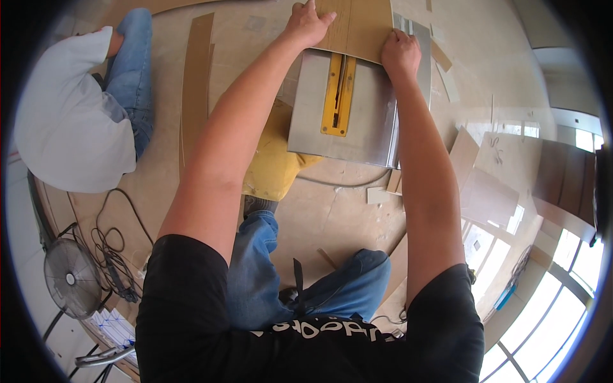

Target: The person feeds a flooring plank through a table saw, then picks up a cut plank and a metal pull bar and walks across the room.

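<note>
One tan board (361, 25) in left hand's (309, 25) and right hand's (402, 55) grip, near edge (348, 53) crosswise, long axis unclear.

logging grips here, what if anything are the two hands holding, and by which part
A flat, light-brown, wood-look board: left hand at its left edge, right hand at its near right corner.

Between the forearms (424, 159), a hand could pass over the near part of the metal table (373, 118) and its yellow insert (345, 105). The board (357, 29) blocks the far part; leftward, a co-worker (76, 115) and cables (115, 255) obstruct.
</note>
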